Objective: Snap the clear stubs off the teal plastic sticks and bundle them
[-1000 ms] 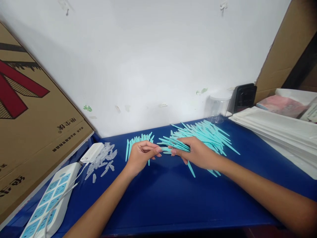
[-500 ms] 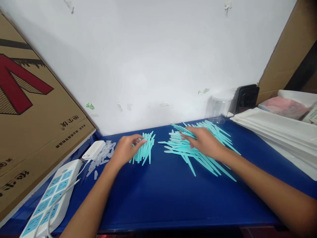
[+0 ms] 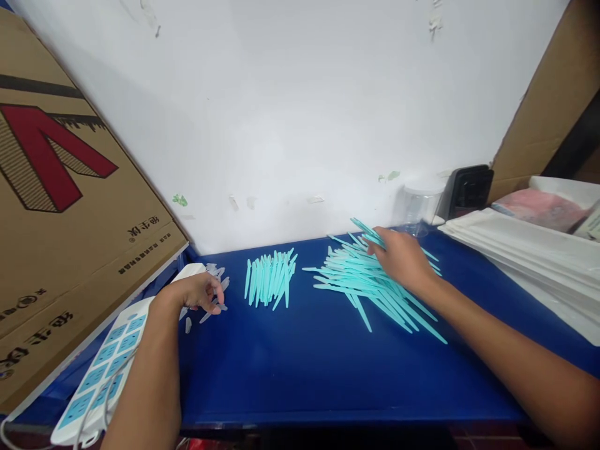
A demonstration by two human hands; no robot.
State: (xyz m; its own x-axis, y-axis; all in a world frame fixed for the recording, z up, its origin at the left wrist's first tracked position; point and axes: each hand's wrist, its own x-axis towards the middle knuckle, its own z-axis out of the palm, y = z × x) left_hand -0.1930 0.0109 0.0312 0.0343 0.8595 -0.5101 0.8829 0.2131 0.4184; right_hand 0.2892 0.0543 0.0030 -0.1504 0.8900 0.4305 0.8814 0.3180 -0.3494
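My left hand (image 3: pixel 199 292) is over the scattered small clear plastic pieces (image 3: pixel 188 325) at the left. Its thumb and index finger close in a pinch, and a clear piece shows at the fingertips. To its right lies a small batch of thin teal sticks (image 3: pixel 267 280), laid roughly side by side. A larger, messier pile of teal sticks (image 3: pixel 365 281) spreads across the right of the table. Above this pile, my right hand (image 3: pixel 398 256) grips a few teal sticks (image 3: pixel 366 230) between thumb and fingers, their tips pointing up and left.
A white power strip (image 3: pixel 100 375) with cords runs along the left edge by a printed cardboard box (image 3: pixel 84 237). At the back right stand a clear lidded jar (image 3: pixel 419 203) and a black container (image 3: pixel 470 190). Stacked white trays (image 3: pixel 529 250) occupy the right side of the blue table (image 3: pixel 300 375).
My left hand has moved left from the small batch of sticks to the clear pieces. My right hand, still holding sticks, has shifted slightly right and up.
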